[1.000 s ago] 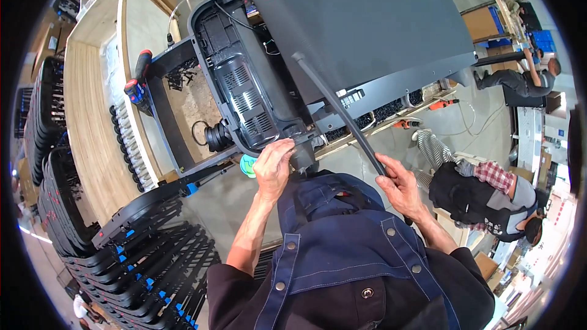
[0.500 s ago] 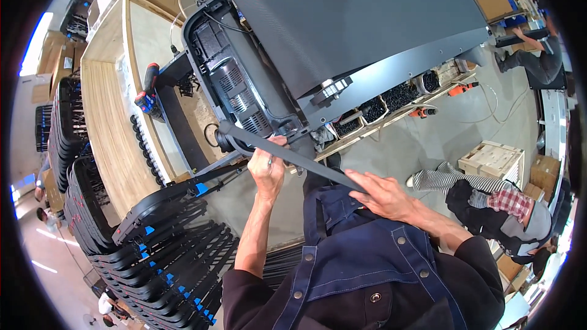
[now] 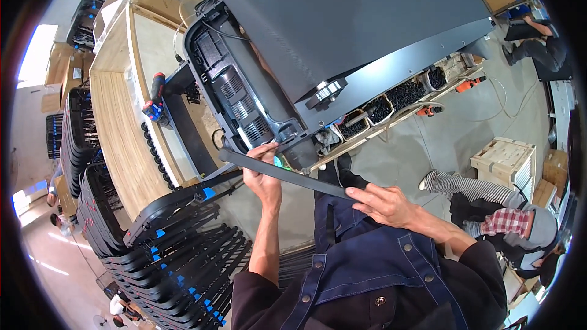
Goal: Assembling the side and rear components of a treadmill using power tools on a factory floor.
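Note:
A long, flat dark grey strip (image 3: 299, 179) slants in front of me, its left end farther away and its right end nearer. My left hand (image 3: 264, 184) is closed round it near the left end, with some fingers hidden by the strip. My right hand (image 3: 385, 206) grips the right end between thumb and fingers. Just beyond the strip stands what looks like a treadmill base, with a wide black belt (image 3: 361, 24) and an uncovered black end compartment (image 3: 211, 55) holding a vented part (image 3: 231, 84). Beside my left hand a small green spot shows.
A red-and-blue power driver (image 3: 157, 101) rests left of the base by a wooden bench (image 3: 122, 140). Black frames (image 3: 177, 263) are stacked at lower left. Beyond the belt's near side, bins of black screws (image 3: 405, 93) and orange tools (image 3: 469, 84) line a ledge. People work at right.
The strip has tilted flatter, and its left end has dropped nearer to me. Both hands keep hold of it; my right fingers have curled more round its end. The whole view has shifted slightly.

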`<action>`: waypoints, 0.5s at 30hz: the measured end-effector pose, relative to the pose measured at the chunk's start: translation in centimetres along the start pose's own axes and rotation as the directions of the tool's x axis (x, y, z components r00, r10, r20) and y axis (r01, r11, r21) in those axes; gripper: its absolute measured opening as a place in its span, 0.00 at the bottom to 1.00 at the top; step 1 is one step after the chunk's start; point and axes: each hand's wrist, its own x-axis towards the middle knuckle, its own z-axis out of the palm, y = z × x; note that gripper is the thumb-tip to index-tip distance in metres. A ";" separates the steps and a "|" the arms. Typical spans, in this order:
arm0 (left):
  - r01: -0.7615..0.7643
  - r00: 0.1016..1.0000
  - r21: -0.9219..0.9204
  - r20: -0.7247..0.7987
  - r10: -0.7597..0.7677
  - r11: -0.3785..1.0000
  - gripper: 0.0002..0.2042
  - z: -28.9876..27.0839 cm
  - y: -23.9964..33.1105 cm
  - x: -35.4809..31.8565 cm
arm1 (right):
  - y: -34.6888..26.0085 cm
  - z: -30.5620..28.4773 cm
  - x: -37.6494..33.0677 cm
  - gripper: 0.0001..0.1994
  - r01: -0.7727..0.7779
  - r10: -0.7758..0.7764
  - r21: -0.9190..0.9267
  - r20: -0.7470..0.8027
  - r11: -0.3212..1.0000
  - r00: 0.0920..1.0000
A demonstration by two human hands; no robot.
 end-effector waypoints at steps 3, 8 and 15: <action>0.275 0.945 -0.310 -0.085 -0.315 0.910 0.08 -1.4 0.6 -2.6 | -0.2 -0.9 -1.5 0.27 -0.080 0.082 0.065 -0.027 0.995 0.996; 0.463 0.735 0.032 0.545 -0.403 0.886 0.08 -2.7 4.2 -0.1 | 1.6 -2.4 -7.2 0.26 -0.307 0.311 0.046 -0.116 0.950 0.943; 0.901 0.076 0.183 0.827 -0.558 0.393 0.12 4.9 -2.8 -7.1 | 4.7 -1.4 -22.0 0.17 -0.709 0.720 -0.147 0.031 0.689 0.693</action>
